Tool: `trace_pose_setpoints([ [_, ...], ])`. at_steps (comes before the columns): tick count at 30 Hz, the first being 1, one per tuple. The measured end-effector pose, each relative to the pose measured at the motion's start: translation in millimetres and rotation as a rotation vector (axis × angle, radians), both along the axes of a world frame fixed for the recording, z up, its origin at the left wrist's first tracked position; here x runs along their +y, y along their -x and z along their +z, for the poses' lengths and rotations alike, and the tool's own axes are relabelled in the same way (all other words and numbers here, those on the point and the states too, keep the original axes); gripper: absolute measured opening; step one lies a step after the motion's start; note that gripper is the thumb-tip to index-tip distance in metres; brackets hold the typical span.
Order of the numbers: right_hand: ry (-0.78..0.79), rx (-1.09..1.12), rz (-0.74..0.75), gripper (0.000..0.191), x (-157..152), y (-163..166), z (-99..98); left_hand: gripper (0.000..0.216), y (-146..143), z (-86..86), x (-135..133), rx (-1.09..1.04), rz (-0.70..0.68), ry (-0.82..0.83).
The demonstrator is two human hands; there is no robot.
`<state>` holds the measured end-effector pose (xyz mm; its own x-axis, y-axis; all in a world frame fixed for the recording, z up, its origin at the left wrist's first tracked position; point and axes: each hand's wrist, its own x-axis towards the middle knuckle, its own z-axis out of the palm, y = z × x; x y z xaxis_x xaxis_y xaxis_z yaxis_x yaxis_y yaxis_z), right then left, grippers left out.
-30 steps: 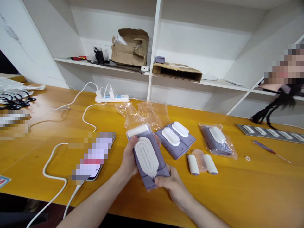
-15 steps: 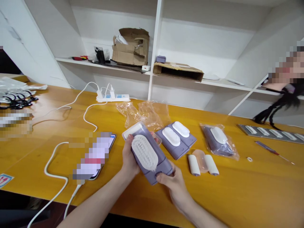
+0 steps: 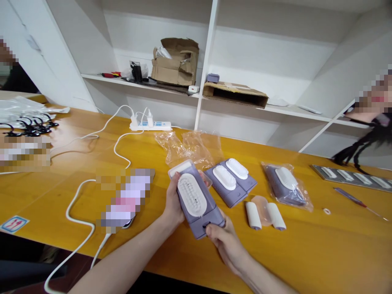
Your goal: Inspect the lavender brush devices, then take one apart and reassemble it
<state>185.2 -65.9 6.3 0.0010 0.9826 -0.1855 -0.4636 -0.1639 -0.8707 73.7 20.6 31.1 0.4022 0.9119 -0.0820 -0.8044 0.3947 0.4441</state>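
Both hands hold a purple case (image 3: 206, 195) with a white oval bristle brush (image 3: 192, 195) on its upper face, tilted above the table. My left hand (image 3: 174, 202) wraps round its far left side, thumb on the edge beside the brush. Gripping the near end is my right hand (image 3: 225, 241), its thumb pressed at a small dark notch; its other fingers are mostly hidden underneath. Just beyond lie two purple pieces with white brushes (image 3: 224, 177). To the right, two white rollers (image 3: 253, 215) flank a clear pinkish plastic piece (image 3: 262, 210).
Crumpled clear plastic bags (image 3: 191, 147) lie behind the case. A bagged purple case (image 3: 284, 183), a white ring (image 3: 327, 211) and a screwdriver (image 3: 349, 196) are at right. A phone (image 3: 130, 196) with its white cable (image 3: 92, 224) lies left. A power strip (image 3: 153, 126) sits by the shelf.
The view has shifted slightly, so the table's contents appear further right. The case is turned a little in my hands; both grips stay about the same.
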Motion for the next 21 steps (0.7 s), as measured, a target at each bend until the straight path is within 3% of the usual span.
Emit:
trace_pose_setpoints([
  [6, -0.038, -0.137, 0.020, 0.042, 5.0, -5.2, -7.1, 0.056, 2.7, 1.8, 1.4, 0.000, 0.012, -0.038],
  [11, -0.119, -0.254, 0.188, 0.041, 8.2, -17.5, 1.7, 0.054, 7.4, 5.9, -1.7, 0.054, 0.001, -0.137],
  [15, -0.087, -0.318, 0.283, 0.037, 7.7, -20.7, 10.8, 0.056, 7.7, 2.8, -5.4, 0.120, -0.040, -0.229],
  [21, -0.085, -0.333, 0.332, 0.030, 6.6, -17.3, 10.3, 0.056, 6.2, 0.0, -8.9, 0.108, -0.085, -0.136],
])
